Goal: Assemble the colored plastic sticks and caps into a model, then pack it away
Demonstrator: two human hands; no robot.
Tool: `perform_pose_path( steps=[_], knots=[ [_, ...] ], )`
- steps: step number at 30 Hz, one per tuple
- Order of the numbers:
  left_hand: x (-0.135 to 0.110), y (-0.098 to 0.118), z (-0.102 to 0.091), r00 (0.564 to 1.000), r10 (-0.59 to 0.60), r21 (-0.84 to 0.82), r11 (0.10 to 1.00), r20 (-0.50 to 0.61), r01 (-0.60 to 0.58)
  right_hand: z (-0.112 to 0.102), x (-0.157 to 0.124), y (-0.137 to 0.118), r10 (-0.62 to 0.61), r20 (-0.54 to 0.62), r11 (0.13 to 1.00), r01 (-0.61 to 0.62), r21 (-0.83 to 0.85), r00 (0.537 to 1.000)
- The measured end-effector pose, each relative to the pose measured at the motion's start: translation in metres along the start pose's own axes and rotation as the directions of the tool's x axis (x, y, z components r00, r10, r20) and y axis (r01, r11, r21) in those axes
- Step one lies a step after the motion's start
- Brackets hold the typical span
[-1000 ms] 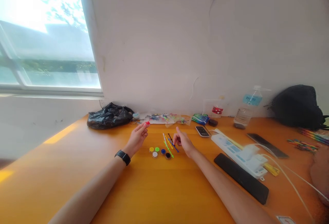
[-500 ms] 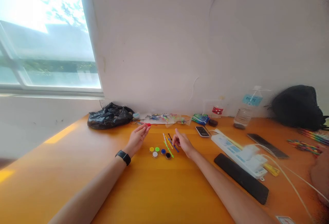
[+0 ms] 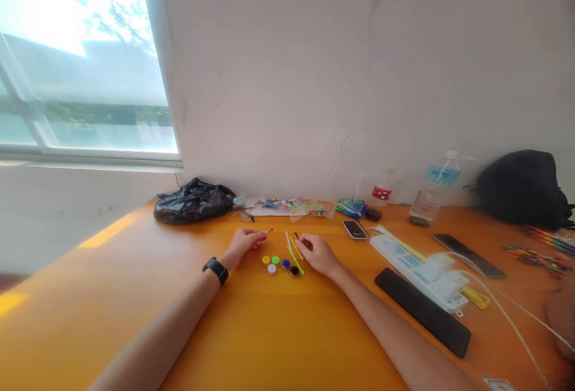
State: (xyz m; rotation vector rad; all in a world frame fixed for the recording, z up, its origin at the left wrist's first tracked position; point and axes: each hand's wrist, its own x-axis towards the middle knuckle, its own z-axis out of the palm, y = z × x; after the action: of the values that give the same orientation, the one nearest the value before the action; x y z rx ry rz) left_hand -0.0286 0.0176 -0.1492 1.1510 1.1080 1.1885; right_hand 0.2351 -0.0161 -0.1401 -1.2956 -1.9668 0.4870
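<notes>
My left hand (image 3: 246, 241) is closed in a pinch on a thin red plastic stick (image 3: 269, 232), whose pointed end sticks out to the upper right. Some red also shows below the fingertips. My right hand (image 3: 317, 252) rests at the right side of several thin sticks, fingers curled together; what they grip, if anything, is hidden. Among those sticks are a green stick (image 3: 296, 262), a yellow stick (image 3: 295, 246) and a dark stick (image 3: 296, 236). Between the hands stand small round pieces: yellow (image 3: 266, 260), green (image 3: 275, 260), white (image 3: 271, 269), blue (image 3: 286, 264) and black (image 3: 294, 271).
Along the wall lie a black plastic bag (image 3: 195, 201), glasses (image 3: 245, 216), clear packets (image 3: 309, 207) and a wipes pack (image 3: 351, 207). To the right are a white device (image 3: 354, 230), a power strip (image 3: 404, 262), a black slab (image 3: 422, 310), a phone (image 3: 467, 254) and a bottle (image 3: 426, 204).
My left hand has turned and moved slightly down and right, so the red stick now points up and right. My right hand has lowered and closed its fingers over the sticks, covering the blue one.
</notes>
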Motion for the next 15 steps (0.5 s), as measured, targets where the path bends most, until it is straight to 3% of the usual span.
perform_pose_path(
  steps=[4,9,13,15],
  knots=[
    [-0.001,-0.006,0.002,0.98,0.197,0.192,0.961,0.028,-0.199,-0.002,-0.004,-0.002,0.031,0.011,0.962,-0.027,-0.273,0.999],
    [-0.003,-0.009,0.004,0.927,0.373,0.348,0.864,0.043,-0.364,-0.003,-0.005,-0.001,0.058,0.042,0.937,-0.04,-0.346,0.997],
    [-0.011,-0.005,0.01,0.826,0.559,0.411,0.74,0.066,-0.533,-0.002,-0.005,0.001,0.053,0.037,0.935,-0.037,-0.351,0.998],
    [-0.02,0.0,0.017,0.769,0.615,0.43,0.655,0.174,-0.621,-0.001,-0.006,0.003,0.052,0.033,0.934,-0.037,-0.355,0.998]
  ],
)
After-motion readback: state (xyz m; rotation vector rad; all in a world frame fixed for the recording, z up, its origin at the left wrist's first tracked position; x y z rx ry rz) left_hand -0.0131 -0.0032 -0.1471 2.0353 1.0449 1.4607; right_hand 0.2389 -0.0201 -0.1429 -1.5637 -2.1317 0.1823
